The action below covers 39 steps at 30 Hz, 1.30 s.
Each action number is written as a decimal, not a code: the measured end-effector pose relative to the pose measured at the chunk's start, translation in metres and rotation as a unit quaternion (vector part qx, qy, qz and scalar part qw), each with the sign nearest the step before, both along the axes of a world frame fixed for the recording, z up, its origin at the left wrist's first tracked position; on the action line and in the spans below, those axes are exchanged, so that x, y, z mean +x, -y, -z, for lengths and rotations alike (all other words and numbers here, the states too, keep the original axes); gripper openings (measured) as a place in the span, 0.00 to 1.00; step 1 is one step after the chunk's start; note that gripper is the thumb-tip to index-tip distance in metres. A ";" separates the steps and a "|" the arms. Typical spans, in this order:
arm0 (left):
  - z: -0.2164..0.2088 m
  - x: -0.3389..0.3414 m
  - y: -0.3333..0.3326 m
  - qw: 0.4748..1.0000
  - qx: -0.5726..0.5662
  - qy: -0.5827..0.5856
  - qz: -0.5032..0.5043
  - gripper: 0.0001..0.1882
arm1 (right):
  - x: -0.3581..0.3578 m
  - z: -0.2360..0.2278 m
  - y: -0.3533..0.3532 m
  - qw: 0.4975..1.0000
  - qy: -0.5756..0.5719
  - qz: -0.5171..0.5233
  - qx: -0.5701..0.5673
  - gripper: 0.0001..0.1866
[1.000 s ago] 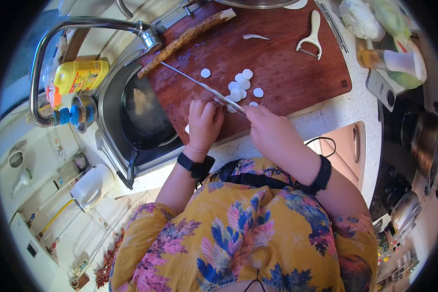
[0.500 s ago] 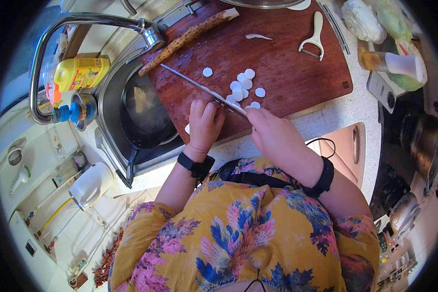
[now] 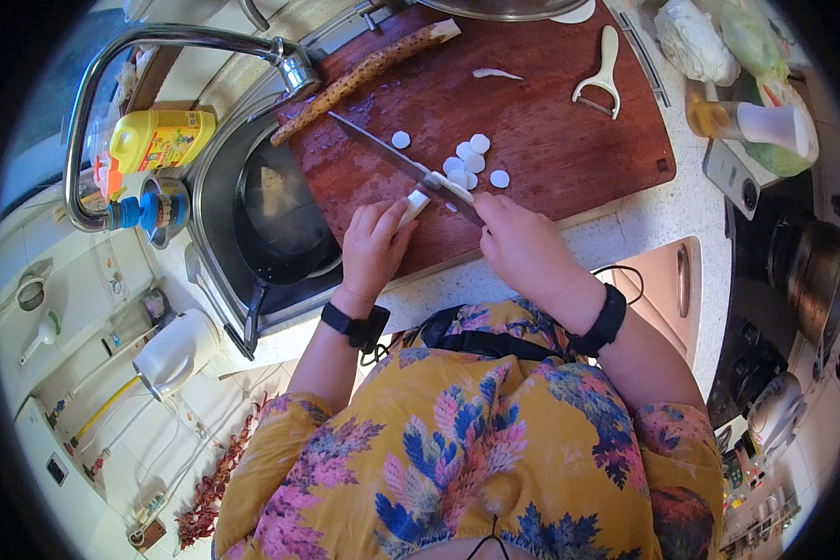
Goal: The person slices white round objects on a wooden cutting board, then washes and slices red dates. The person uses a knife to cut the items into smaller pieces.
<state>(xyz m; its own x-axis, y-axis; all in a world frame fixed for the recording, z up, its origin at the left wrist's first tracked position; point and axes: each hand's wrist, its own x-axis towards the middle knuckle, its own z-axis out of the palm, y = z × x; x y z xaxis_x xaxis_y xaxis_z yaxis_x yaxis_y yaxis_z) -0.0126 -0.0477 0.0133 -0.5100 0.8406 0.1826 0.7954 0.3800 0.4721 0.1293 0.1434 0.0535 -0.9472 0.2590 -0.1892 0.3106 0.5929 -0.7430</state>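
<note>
My right hand [image 3: 525, 247] is closed round the handle of a kitchen knife [image 3: 383, 147], its blade slanting up to the left over the brown cutting board [image 3: 569, 140]. White slices cling to the blade near its middle. Just left of the blade, my left hand [image 3: 373, 247] grips a peeled white yam piece [image 3: 414, 205], whose cut end shows past the fingers. Beyond the knife lies a cluster of round white slices [image 3: 467, 161], with single slices apart on either side. A long brown-skinned yam [image 3: 373, 79] rests along the board's far left edge, its one end peeled white.
A white peeler [image 3: 607, 70] and a thin white shaving [image 3: 497, 73] lie on the board. Left of it, a black pan [image 3: 280, 219] sits in the sink under a curved faucet [image 3: 79, 140]. A yellow jug [image 3: 163, 140] stands beyond. At right are a phone [image 3: 731, 177] and bottle [image 3: 765, 126].
My left hand has drawn back toward me and left, and the yam's cut end now shows. The knife has tipped so its blade's flat side is visible, with slices on it.
</note>
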 end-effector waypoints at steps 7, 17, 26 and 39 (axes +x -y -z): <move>0.010 0.003 -0.028 0.999 0.026 -0.022 0.010 0.17 | 0.001 -0.011 -0.016 1.000 0.024 0.018 0.008 0.14; 0.007 0.002 -0.042 0.997 0.032 -0.060 0.020 0.15 | 0.007 -0.034 -0.021 0.999 0.034 0.012 -0.015 0.15; 0.006 -0.001 -0.046 0.997 0.045 -0.055 0.026 0.12 | 0.005 -0.038 -0.021 0.999 0.038 -0.005 -0.005 0.15; 0.008 0.001 -0.045 0.997 0.055 -0.050 0.015 0.11 | -0.006 -0.019 -0.017 1.000 0.016 0.015 -0.020 0.14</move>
<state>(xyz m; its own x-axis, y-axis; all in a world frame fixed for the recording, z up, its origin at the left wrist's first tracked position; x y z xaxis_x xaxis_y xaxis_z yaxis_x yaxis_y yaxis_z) -0.0121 -0.0028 0.0054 -0.4594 0.8275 0.3227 0.8510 0.3061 0.4268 0.1235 0.1609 0.0727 -0.9323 0.2797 -0.2293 0.3516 0.5526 -0.7556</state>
